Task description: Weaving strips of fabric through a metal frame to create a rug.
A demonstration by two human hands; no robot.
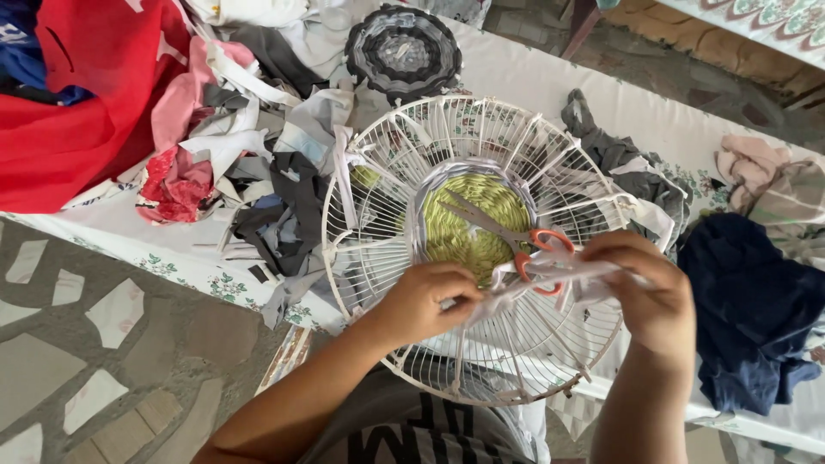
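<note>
A round white wire fan guard (481, 249) lies flat on a floral-edged white cloth (533, 77), and everything else sits around it. At its centre is a woven disc of yellow-green strips (468, 225) ringed with pale fabric, and a pair of orange-handled scissors (507, 234) rests across that disc. Over the guard's near side, the left hand (425, 302) is pinched closed on one end of a pale fabric strip (550, 273), and the right hand (653, 292) is closed on the other end, holding it taut between them just above the wires. Left of the guard is a heap of fabric scraps (258, 172) and red cloth (77, 94); beyond it, a finished grey-and-black round mat (404, 51); right of it, a dark blue garment (752, 309).
</note>
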